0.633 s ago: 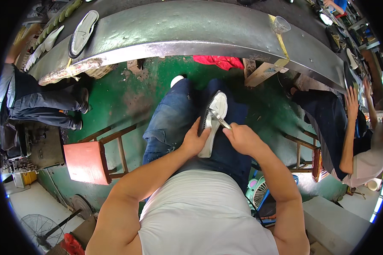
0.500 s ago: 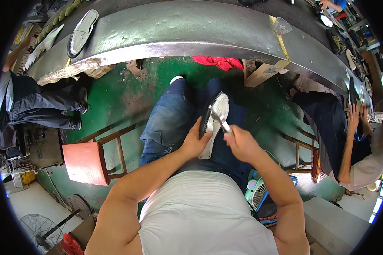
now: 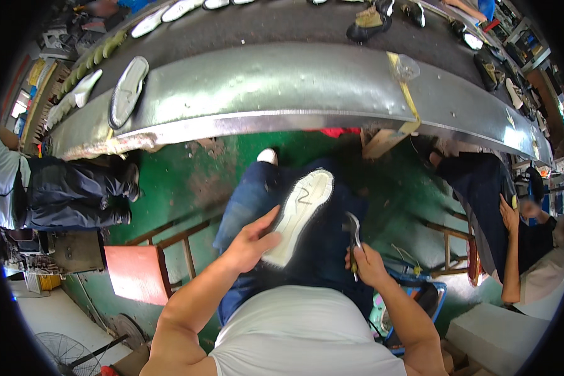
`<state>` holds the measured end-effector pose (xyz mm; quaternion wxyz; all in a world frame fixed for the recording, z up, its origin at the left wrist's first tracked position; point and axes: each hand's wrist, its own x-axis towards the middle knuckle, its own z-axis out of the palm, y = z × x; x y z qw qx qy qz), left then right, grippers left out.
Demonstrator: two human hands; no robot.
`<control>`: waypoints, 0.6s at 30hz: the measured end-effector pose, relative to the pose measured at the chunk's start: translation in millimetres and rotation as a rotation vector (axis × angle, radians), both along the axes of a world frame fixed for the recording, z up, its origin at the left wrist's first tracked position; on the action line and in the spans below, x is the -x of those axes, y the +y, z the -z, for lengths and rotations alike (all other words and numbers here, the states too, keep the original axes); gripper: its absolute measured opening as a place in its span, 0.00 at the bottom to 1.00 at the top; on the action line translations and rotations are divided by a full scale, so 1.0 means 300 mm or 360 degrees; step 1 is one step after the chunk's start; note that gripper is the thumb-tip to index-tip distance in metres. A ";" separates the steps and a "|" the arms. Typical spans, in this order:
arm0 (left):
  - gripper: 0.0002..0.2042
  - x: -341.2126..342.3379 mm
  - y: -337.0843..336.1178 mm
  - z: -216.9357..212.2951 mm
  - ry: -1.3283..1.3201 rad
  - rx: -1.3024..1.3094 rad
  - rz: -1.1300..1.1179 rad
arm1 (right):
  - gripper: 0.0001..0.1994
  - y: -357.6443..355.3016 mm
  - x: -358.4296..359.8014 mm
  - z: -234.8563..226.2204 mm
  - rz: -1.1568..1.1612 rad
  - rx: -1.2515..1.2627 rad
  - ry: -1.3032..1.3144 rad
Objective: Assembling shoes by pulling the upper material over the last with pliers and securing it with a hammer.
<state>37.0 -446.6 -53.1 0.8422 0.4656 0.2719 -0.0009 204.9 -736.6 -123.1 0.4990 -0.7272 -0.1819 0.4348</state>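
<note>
Shoe sole [image 3: 299, 213] — white, flat, rubbery, long axis running from lower left to upper right, toe end pointing away over my lap. My left hand [image 3: 252, 241] pinches its heel end, thumb on top. My right hand [image 3: 368, 266] is closed around a slim metal tool [image 3: 353, 233], held apart from the sole. Steel bench edge [image 3: 263, 119] lies ahead — green floor [image 3: 182, 182] open between.

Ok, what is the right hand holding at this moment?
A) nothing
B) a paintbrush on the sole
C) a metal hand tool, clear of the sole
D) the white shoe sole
C: the right hand grips a metal tool held off to the side, while the left hand holds the white shoe sole over the lap.
</note>
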 end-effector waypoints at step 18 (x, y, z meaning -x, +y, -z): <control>0.23 -1.302 0.999 -0.465 0.0333 -0.3263 -0.0131 | 0.21 0.004 -0.175 0.094 0.0167 -0.0084 0.0806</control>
